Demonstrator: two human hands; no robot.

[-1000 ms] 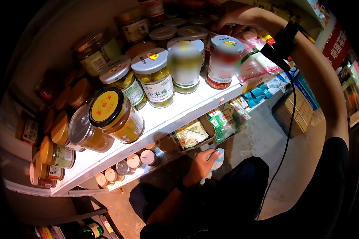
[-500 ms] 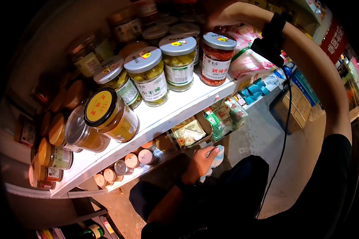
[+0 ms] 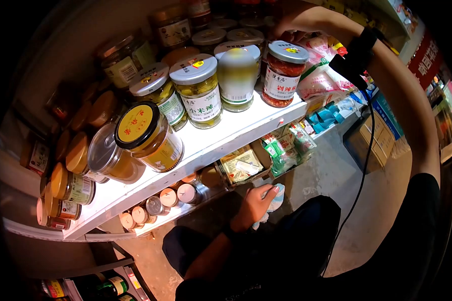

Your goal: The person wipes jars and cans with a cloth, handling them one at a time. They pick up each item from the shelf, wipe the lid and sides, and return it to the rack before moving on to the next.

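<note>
My left hand (image 3: 255, 204) is closed around a crumpled pale blue and white cloth (image 3: 275, 199), low in front of the shelf and above my knees. My right hand (image 3: 294, 21) reaches to the back of the shelf, behind a jar of red chopped chilli (image 3: 281, 75). Its fingers lie in shadow and are partly hidden, so what they touch does not show. Left of the chilli jar stand jars of green pickled peppers (image 3: 201, 98) with silver lids. A yellow-lidded jar (image 3: 153, 138) leans at the shelf's front edge beside a clear-lidded jar (image 3: 113, 155).
More jars with orange lids (image 3: 68, 183) crowd the left end of the white shelf (image 3: 226, 138). Below are several small lidded jars (image 3: 187, 193) and green packets (image 3: 286, 150). Cardboard boxes (image 3: 374, 135) stand on the floor. A black cable (image 3: 365, 160) hangs from my right wrist.
The view has shifted slightly, so the jars appear a little further right. My right hand stays at the back of the shelf, and my left hand still holds the cloth.
</note>
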